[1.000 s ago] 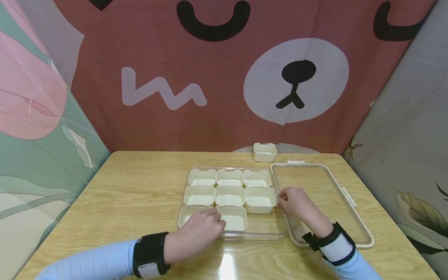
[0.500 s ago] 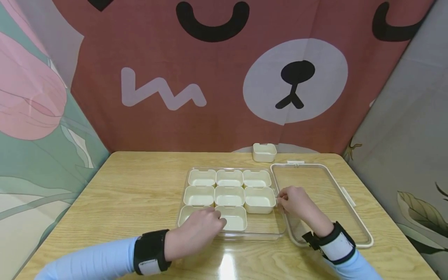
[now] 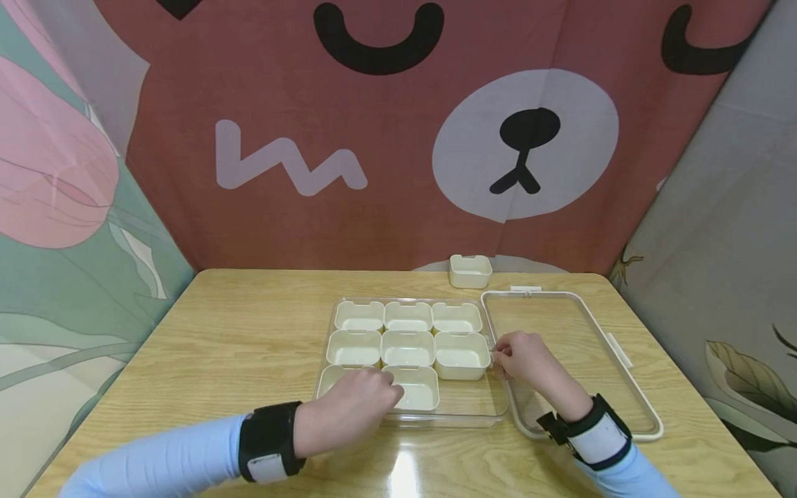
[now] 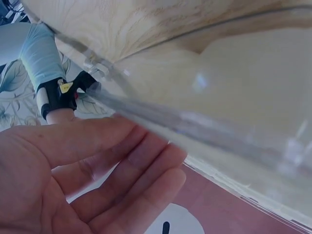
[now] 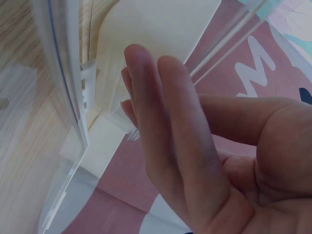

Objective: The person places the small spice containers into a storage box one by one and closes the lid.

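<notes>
A clear rectangular tray (image 3: 463,419) lies on the table with several cream bins in rows; its front right space shows bare bottom. My left hand (image 3: 351,411) is over its front edge with bent fingers, covering part of the front left bin (image 3: 328,377) and reaching the front middle bin (image 3: 416,391). The left wrist view has the thumb right at the clear rim (image 4: 195,131); I cannot tell whether these fingers grip anything. At the tray's right side, beside the right middle bin (image 3: 462,358), my right hand (image 3: 529,360) pinches the rim between thumb and index finger.
A clear lid with a cream frame (image 3: 650,415) lies flat against the tray's right side, under my right forearm. One more cream bin (image 3: 470,273) stands at the table's back edge. Printed cloth (image 3: 280,228) hangs behind the wooden table (image 3: 249,332).
My left wrist has risen very slightly in the head view. The right hand, tray, bins and lid stay where they were.
</notes>
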Motion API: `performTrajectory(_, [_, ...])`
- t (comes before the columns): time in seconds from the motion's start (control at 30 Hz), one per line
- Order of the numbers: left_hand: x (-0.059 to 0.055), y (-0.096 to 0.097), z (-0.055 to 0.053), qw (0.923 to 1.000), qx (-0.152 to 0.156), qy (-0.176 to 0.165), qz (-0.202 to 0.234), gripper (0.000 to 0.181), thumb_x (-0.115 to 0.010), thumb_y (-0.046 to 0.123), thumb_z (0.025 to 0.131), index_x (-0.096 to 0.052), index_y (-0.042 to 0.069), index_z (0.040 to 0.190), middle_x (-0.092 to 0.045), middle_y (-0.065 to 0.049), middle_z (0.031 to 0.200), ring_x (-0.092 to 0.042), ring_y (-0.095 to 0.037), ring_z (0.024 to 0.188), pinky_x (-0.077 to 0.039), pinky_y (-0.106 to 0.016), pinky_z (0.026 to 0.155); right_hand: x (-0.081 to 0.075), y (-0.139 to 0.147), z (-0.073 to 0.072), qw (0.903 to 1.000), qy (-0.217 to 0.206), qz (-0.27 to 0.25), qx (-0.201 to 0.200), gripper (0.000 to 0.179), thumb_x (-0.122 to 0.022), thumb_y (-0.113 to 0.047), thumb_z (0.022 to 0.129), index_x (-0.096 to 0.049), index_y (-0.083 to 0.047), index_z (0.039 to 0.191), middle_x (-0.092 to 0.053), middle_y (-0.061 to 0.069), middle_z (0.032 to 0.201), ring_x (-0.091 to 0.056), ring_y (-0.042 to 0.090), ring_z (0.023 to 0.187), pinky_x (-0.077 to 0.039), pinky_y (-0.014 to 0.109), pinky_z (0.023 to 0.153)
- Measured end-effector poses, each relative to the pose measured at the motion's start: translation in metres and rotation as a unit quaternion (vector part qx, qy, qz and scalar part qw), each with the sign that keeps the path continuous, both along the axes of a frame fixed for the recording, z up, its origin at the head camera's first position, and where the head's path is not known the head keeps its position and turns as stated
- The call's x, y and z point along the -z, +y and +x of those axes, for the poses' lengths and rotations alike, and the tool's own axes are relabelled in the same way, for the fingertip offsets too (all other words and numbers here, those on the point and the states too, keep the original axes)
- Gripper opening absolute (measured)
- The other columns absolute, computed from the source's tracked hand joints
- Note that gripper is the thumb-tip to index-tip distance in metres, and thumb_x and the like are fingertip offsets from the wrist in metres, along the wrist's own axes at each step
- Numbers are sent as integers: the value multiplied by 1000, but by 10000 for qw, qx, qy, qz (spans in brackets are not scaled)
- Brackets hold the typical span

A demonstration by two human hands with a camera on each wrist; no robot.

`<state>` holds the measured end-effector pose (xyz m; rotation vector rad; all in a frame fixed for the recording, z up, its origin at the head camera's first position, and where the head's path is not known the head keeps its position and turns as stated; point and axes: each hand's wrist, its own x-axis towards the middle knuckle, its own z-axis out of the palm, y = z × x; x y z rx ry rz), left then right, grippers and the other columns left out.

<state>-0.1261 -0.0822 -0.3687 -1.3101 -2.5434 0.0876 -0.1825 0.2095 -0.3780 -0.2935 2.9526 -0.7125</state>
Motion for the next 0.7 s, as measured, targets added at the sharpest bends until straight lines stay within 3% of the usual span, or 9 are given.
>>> performTrajectory(0.1, [-4,1,-4,9996,2,-277,53,24,-59,-10,66,-63,14,69,-50,6,60,-43,-4,52,-32,-15,44,0,0,0,10000,-43,-14,44,12,-60,-7,88,-68,0,82,-61,1,61,-53,10,54,-41,25,50])
performTrajectory(0.3, [-15,2,-13,9915,-81,-1225,431,28,-64,-3,72,-48,15,58,-36,10,55,-33,-3,52,-28,-17,45,2,0,1,10000,-24,-71,67,12,-59,-7,88,-68,-1,81,-58,0,57,-52,11,54,-41,25,51])
performTrajectory(0.37, [-18,4,-18,9897,-155,-1337,494,30,-68,1,74,-47,15,59,-36,10,56,-35,-4,53,-29,-17,46,3,0,1,9999,3,-94,52,12,-59,-6,88,-68,-1,81,-58,0,56,-52,11,53,-41,25,51])
performTrajectory(0.53, [-24,13,-33,9925,-268,-926,750,18,-77,9,73,-61,14,73,-55,6,70,-57,-8,66,-45,-17,54,3,0,2,9999,3,-139,51,12,-59,-5,88,-68,0,81,-57,0,57,-52,11,52,-42,25,50])
performTrajectory(0.7, [-33,25,-50,9928,-316,-338,1106,19,-78,6,71,-67,12,85,-59,1,80,-60,-16,76,-51,-23,59,3,-1,2,9997,-66,-188,118,12,-59,-5,88,-68,1,82,-59,2,58,-52,10,52,-42,24,49])
